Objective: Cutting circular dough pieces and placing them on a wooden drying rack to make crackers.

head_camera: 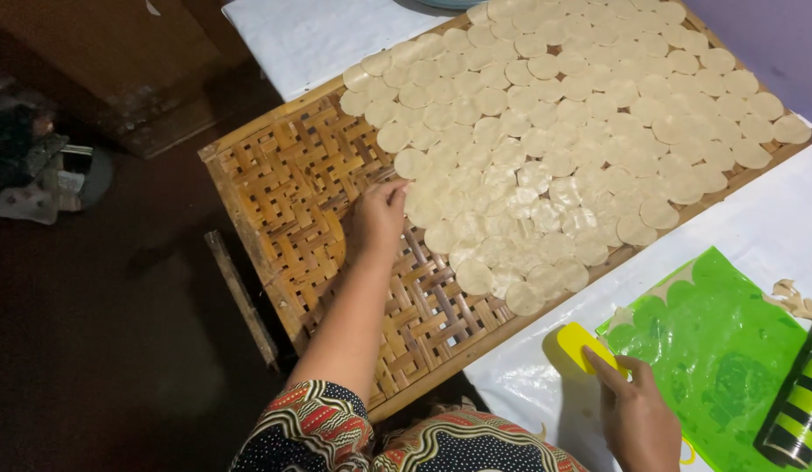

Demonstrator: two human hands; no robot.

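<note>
My left hand (377, 218) rests on a woven bamboo tray (283, 188), its fingertips touching a pale round dough disc (421, 206) at the edge of several overlapping discs that cover most of the tray. My right hand (635, 418) holds a yellow round cutter (582, 345) against the white table surface, at the left edge of a green plastic sheet (720, 350). A thin scalloped remnant of dough (663, 287) lies along the sheet's upper left edge.
A black and yellow-green striped roller (797, 411) lies at the sheet's right side, with dough scraps (792, 299) above it. White cloth (773, 223) covers the table. A dark floor (100, 332) with clutter and a wooden stick (240, 297) lies left of the tray.
</note>
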